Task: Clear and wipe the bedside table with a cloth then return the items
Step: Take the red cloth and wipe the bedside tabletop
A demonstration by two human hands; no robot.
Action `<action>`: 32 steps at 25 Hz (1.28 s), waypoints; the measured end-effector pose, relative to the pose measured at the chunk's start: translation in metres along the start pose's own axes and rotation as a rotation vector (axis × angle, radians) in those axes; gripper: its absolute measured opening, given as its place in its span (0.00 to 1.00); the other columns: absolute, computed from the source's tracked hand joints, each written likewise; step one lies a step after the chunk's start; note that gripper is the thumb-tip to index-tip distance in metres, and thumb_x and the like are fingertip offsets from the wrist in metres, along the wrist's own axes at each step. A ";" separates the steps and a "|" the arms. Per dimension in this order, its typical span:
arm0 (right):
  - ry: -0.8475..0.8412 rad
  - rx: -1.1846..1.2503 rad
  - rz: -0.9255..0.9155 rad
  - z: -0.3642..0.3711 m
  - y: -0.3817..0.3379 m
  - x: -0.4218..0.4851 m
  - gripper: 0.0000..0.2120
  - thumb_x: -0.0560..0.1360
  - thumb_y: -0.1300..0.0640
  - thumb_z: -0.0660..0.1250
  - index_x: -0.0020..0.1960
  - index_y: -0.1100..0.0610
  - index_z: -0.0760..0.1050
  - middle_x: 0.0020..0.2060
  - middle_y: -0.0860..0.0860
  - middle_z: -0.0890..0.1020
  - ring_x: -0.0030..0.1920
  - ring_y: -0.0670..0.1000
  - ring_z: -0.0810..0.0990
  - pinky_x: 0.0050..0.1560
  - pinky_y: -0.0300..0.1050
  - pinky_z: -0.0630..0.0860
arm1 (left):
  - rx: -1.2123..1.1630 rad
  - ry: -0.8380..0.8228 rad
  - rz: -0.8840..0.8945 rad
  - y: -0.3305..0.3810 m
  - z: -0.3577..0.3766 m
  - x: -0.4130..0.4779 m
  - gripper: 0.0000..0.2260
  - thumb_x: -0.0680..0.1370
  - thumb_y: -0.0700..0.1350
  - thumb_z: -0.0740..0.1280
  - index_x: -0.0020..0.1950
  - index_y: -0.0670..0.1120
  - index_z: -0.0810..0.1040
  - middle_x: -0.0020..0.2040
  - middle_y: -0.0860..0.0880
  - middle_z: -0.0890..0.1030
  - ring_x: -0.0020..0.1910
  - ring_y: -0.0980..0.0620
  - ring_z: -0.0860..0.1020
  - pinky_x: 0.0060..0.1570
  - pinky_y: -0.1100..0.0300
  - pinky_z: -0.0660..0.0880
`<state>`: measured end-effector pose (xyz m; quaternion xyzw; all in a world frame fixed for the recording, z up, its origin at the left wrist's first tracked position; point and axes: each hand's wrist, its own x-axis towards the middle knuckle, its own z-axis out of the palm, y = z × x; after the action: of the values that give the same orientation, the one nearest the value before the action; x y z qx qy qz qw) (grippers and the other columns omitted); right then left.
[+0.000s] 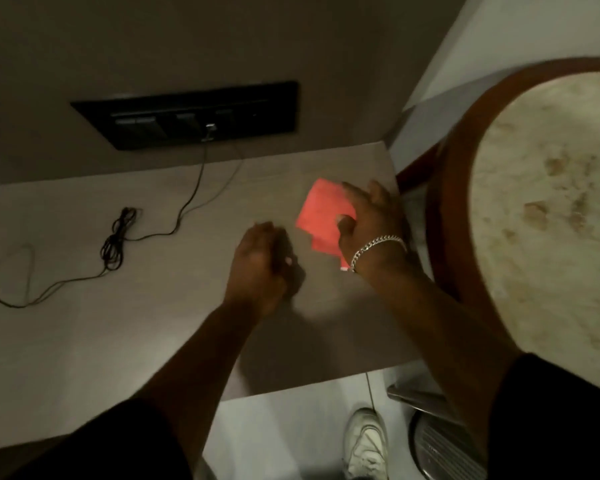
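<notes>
A folded red cloth [321, 211] lies near the right edge of the grey bedside table [118, 341]. My right hand [371, 220], a silver bracelet on its wrist, rests on the cloth with the fingers spread and the thumb pressing its top. My left hand [262, 261] hovers just left of the cloth, fingers curled loosely, and nothing shows in it. A black cable [118, 237] runs from the wall socket panel [194, 116] across the left part of the tabletop, with a coiled bundle in the middle of it.
A round stone-topped table [551, 220] with a dark wooden rim stands close on the right. Below the bedside table's front edge are a white shoe [366, 441] and a metal bin [440, 441] on a pale floor.
</notes>
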<state>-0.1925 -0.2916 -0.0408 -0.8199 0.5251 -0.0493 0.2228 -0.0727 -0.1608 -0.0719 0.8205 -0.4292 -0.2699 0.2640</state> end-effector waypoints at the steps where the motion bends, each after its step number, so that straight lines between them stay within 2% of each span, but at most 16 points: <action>1: -0.045 -0.078 -0.029 0.016 0.003 0.006 0.25 0.75 0.51 0.63 0.72 0.47 0.64 0.75 0.58 0.60 0.74 0.62 0.58 0.74 0.57 0.56 | 0.227 -0.094 0.080 -0.018 0.005 0.004 0.29 0.79 0.47 0.63 0.78 0.43 0.60 0.80 0.40 0.59 0.79 0.41 0.56 0.76 0.48 0.54; 2: -0.087 -0.138 -0.067 0.032 0.004 0.012 0.25 0.76 0.47 0.60 0.73 0.44 0.62 0.77 0.55 0.57 0.75 0.61 0.55 0.74 0.62 0.53 | 0.389 -0.114 0.147 -0.030 0.012 0.010 0.31 0.80 0.53 0.58 0.80 0.45 0.53 0.82 0.43 0.51 0.81 0.43 0.49 0.77 0.44 0.47; 3: -0.115 -0.197 -0.095 0.047 0.005 0.018 0.25 0.77 0.43 0.58 0.73 0.42 0.59 0.78 0.53 0.55 0.76 0.61 0.52 0.73 0.66 0.50 | 0.485 -0.084 0.195 -0.037 0.017 0.021 0.32 0.80 0.57 0.52 0.81 0.46 0.49 0.82 0.44 0.48 0.81 0.44 0.45 0.78 0.42 0.44; 5: -0.078 -0.301 -0.121 0.065 0.007 0.039 0.25 0.76 0.41 0.55 0.73 0.39 0.57 0.78 0.51 0.54 0.76 0.61 0.51 0.71 0.72 0.47 | 0.544 -0.007 0.181 -0.040 0.024 0.048 0.34 0.79 0.60 0.46 0.81 0.45 0.46 0.82 0.44 0.47 0.81 0.45 0.45 0.77 0.40 0.44; 9: 0.087 -0.303 -0.111 0.062 0.011 0.089 0.26 0.75 0.38 0.54 0.72 0.40 0.60 0.75 0.51 0.61 0.75 0.59 0.56 0.70 0.73 0.49 | 0.570 0.051 0.140 -0.038 0.030 0.069 0.35 0.79 0.64 0.46 0.81 0.46 0.45 0.82 0.45 0.46 0.81 0.45 0.44 0.77 0.39 0.45; 12: 0.163 -0.288 -0.105 0.061 0.012 0.057 0.26 0.77 0.35 0.50 0.72 0.43 0.64 0.74 0.52 0.65 0.75 0.57 0.61 0.72 0.67 0.53 | 0.568 0.037 0.151 -0.036 0.028 0.066 0.36 0.79 0.64 0.48 0.81 0.45 0.46 0.82 0.44 0.48 0.81 0.45 0.46 0.77 0.38 0.45; 15: 0.167 -0.229 -0.120 0.063 0.025 -0.011 0.24 0.79 0.42 0.49 0.70 0.47 0.68 0.72 0.52 0.70 0.73 0.56 0.65 0.72 0.64 0.58 | 0.579 0.031 0.149 -0.034 0.024 0.067 0.36 0.79 0.63 0.50 0.81 0.44 0.47 0.82 0.43 0.49 0.81 0.44 0.47 0.77 0.38 0.46; 18: 0.184 -0.236 -0.096 0.055 0.032 0.002 0.22 0.79 0.46 0.52 0.70 0.50 0.69 0.70 0.53 0.72 0.71 0.56 0.69 0.73 0.59 0.59 | 0.580 0.048 0.151 -0.036 0.023 0.065 0.36 0.78 0.63 0.51 0.80 0.44 0.49 0.82 0.43 0.51 0.81 0.44 0.48 0.77 0.38 0.46; 23: 0.145 -0.276 0.042 0.049 0.034 0.076 0.24 0.78 0.45 0.50 0.74 0.45 0.62 0.75 0.54 0.63 0.76 0.58 0.58 0.74 0.61 0.53 | 0.626 0.037 0.140 -0.037 0.029 0.065 0.37 0.78 0.64 0.52 0.80 0.45 0.48 0.82 0.43 0.51 0.81 0.43 0.49 0.76 0.36 0.47; 27: 0.283 -0.313 -0.033 0.061 0.051 -0.015 0.22 0.78 0.47 0.57 0.71 0.52 0.69 0.70 0.57 0.71 0.72 0.61 0.66 0.72 0.60 0.61 | 0.609 0.059 0.148 -0.038 0.028 0.069 0.37 0.78 0.64 0.52 0.80 0.44 0.49 0.81 0.42 0.52 0.80 0.42 0.50 0.76 0.36 0.48; 29: 0.240 -0.310 -0.033 0.066 0.067 -0.086 0.23 0.77 0.48 0.60 0.70 0.54 0.70 0.69 0.59 0.72 0.72 0.62 0.66 0.70 0.62 0.63 | 0.609 0.065 0.147 -0.039 0.027 0.068 0.37 0.78 0.64 0.52 0.80 0.44 0.49 0.81 0.42 0.52 0.81 0.42 0.50 0.76 0.36 0.47; 32: 0.100 -0.331 -0.064 0.068 0.085 -0.148 0.23 0.77 0.46 0.56 0.70 0.50 0.68 0.71 0.57 0.70 0.73 0.60 0.63 0.70 0.64 0.60 | 0.594 0.071 0.162 -0.037 0.027 0.068 0.37 0.78 0.65 0.52 0.80 0.45 0.49 0.82 0.43 0.52 0.81 0.43 0.49 0.76 0.36 0.47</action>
<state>-0.3084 -0.1695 -0.1144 -0.8582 0.5101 -0.0099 0.0567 -0.0369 -0.2057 -0.1310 0.8337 -0.5440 -0.0817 0.0482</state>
